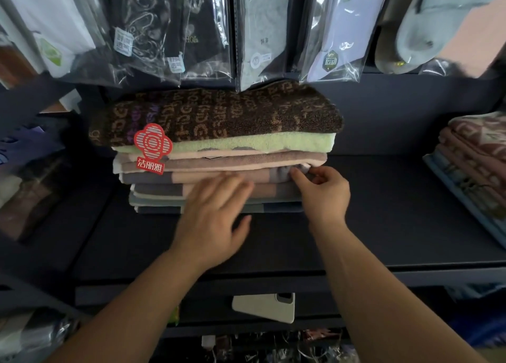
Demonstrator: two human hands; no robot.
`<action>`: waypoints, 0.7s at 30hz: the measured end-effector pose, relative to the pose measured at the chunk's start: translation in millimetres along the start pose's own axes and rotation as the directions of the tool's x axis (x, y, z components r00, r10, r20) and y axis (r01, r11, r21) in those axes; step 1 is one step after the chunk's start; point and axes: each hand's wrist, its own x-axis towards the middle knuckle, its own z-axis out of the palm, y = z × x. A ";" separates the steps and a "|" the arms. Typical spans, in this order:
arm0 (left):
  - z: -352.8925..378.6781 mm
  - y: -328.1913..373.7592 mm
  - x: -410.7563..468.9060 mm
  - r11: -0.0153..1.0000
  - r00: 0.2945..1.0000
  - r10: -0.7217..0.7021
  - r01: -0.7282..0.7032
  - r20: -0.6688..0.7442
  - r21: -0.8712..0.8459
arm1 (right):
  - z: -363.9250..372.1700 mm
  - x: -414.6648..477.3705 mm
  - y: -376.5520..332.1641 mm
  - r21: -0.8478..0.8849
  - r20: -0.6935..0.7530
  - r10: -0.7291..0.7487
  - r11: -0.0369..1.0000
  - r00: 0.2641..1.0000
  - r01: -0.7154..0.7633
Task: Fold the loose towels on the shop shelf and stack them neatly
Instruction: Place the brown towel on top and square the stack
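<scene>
- Towel stack (219, 154) is set on the dark shelf (397, 212); a fold at its right end, mid-height, is pinched by the right grip (325, 191), while the left grip (216, 212), fingers flat, is pressed on its front.
- If the pinched fold is pulled outward, the layers above the grip, the brown towel (219, 116) included, may be dragged askew.
- Without the left grip's brace, the front may be skewed.
</scene>
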 end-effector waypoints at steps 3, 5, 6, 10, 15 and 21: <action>16.3 16.8 26.8 0.995 0.986 0.057 -0.069 0.157 0.075 | 3.3 -0.6 -3.0 0.159 0.011 0.069 0.985 0.998 -0.070; 22.7 22.1 38.3 0.989 0.973 -0.007 -0.027 0.229 0.144 | 1.7 -2.0 -3.7 0.238 0.008 0.143 0.961 0.990 -0.140; 24.6 23.9 41.9 0.985 0.968 -0.039 -0.005 0.248 0.172 | -0.2 -3.2 -1.8 0.257 0.011 0.173 0.951 0.985 -0.170; 28.1 30.1 46.5 0.971 0.960 -0.096 0.032 0.265 0.238 | -7.8 -8.6 14.2 0.192 0.062 0.218 0.955 0.974 -0.226; 34.0 41.5 45.5 0.969 0.948 -0.119 0.046 0.295 0.243 | -13.9 -4.2 4.1 0.169 0.067 0.119 0.977 0.991 -0.129; 33.7 44.3 47.5 0.982 0.984 0.024 -0.056 0.177 0.180 | -12.9 8.8 12.8 0.119 0.071 0.141 0.982 0.987 -0.149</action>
